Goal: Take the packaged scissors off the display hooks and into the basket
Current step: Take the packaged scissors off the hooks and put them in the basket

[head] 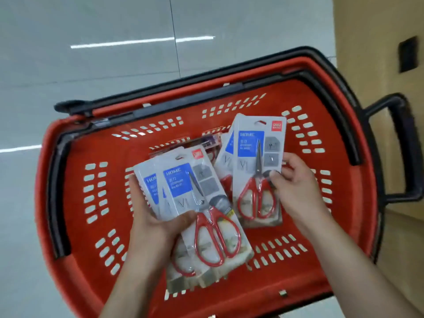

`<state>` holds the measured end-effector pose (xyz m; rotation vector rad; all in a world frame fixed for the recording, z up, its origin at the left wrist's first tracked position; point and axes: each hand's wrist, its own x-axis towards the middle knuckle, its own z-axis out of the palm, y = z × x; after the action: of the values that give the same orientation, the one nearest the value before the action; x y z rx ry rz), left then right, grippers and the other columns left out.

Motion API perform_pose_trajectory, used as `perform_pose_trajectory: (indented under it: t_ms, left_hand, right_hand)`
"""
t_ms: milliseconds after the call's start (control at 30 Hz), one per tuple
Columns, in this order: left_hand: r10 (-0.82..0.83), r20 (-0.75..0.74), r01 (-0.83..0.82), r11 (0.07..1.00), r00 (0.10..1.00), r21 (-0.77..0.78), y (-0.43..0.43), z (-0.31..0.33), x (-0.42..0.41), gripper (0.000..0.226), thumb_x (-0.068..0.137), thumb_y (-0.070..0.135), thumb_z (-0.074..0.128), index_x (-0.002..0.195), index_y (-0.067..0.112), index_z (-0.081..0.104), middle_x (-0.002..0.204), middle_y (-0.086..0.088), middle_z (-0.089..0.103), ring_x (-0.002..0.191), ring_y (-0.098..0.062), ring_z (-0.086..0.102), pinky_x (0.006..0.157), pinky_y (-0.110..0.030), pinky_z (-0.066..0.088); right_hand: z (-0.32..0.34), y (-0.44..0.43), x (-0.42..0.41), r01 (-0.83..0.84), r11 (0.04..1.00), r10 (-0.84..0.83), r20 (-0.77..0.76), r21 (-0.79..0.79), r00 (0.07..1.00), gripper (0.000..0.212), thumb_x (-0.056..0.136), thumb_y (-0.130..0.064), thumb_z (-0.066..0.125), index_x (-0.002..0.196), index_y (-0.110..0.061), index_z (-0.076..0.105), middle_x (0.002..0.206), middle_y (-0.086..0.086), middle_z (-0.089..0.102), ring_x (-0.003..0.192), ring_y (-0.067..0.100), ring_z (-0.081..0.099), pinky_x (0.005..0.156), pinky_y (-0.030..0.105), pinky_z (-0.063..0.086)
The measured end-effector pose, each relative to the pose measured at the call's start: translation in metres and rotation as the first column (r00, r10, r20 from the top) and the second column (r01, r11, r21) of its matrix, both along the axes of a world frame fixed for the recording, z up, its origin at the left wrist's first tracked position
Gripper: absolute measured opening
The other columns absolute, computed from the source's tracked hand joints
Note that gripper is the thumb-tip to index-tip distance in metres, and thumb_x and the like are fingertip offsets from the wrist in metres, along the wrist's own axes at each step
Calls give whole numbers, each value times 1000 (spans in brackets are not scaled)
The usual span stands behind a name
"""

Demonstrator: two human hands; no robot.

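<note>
This is a shop. A red perforated plastic shopping basket with black folding carry handles and a black pull handle sits over a glossy, pale grey tiled floor that mirrors long strip lights. In and above the basket are several identical packs of red-handled scissors. Each is sealed on a printed white card with a blue "HOME" panel, a red brand logo and a punched hang slot at the top. A tan cardboard carton stands at the right edge.
</note>
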<state>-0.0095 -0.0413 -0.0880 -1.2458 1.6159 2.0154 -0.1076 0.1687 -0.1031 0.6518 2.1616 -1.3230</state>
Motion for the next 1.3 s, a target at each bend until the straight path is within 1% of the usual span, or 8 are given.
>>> perform_pose_trajectory:
  t_ms: [67,167,367,600,733,933,1033,1300]
  left_hand:
    - [6,1,-6,985,1000,173,-3,20,-7,61,59,-13,77,113,14,69,105,-15,75,91,-34,74,65,-34,60]
    - [0,29,-9,952,1000,306,-1,43,-14,43,59,-4,75,101,1,74,102,-22,74,85,-34,74,66,-36,61]
    - [-33,38,21,961,999,277,6,99,-24,38,80,11,68,117,5,66,105,-21,74,94,-43,71,87,-52,55]
    - [5,7,-5,1000,1000,9,18,185,-35,18,97,13,58,114,18,64,98,-7,77,87,-30,75,77,-44,58]
    - [107,-36,-106,994,994,17,22,250,-42,20,99,15,53,115,14,65,101,-10,77,88,-29,75,73,-40,59]
    - [298,-71,-268,924,952,274,42,354,-53,26,102,16,45,113,7,67,101,-14,76,86,-26,75,69,-40,62]
    - [215,-129,-174,947,968,269,55,401,-51,32,102,16,43,123,0,62,112,-19,72,98,-31,71,90,-47,55]
    - [-85,-292,120,987,953,103,98,499,-46,20,99,5,48,108,4,67,95,-13,76,80,-24,74,70,-36,59]
  right_hand:
    - [26,-2,5,30,998,-32,-22,-47,999,39,95,7,50,102,-30,61,96,-4,76,89,7,71,84,31,55]
    - [62,-9,11,5,995,-10,-56,-99,998,37,100,-2,48,104,-37,60,91,-11,75,83,3,69,76,24,54]
    - [121,-21,12,-52,991,37,-124,-122,992,40,101,-5,49,109,-43,57,90,-24,72,82,-4,67,69,7,49]
    - [200,-5,7,-209,869,223,-21,-448,975,93,74,-19,82,140,-60,32,134,-21,60,119,0,61,91,26,56]
    - [256,6,0,-165,852,158,-57,-497,986,65,75,-27,77,133,-49,55,141,-20,54,133,5,50,110,44,45]
    - [361,25,4,-75,767,31,-79,-638,996,67,81,-7,74,135,-42,55,144,-5,55,127,24,58,102,54,49]
    - [409,33,6,-167,772,80,-167,-614,983,73,78,-3,77,133,-45,55,146,-11,51,130,22,55,100,50,52]
    - [510,52,25,29,816,-187,-216,-577,958,35,97,-8,56,111,-35,74,120,-5,72,115,17,66,98,36,51]
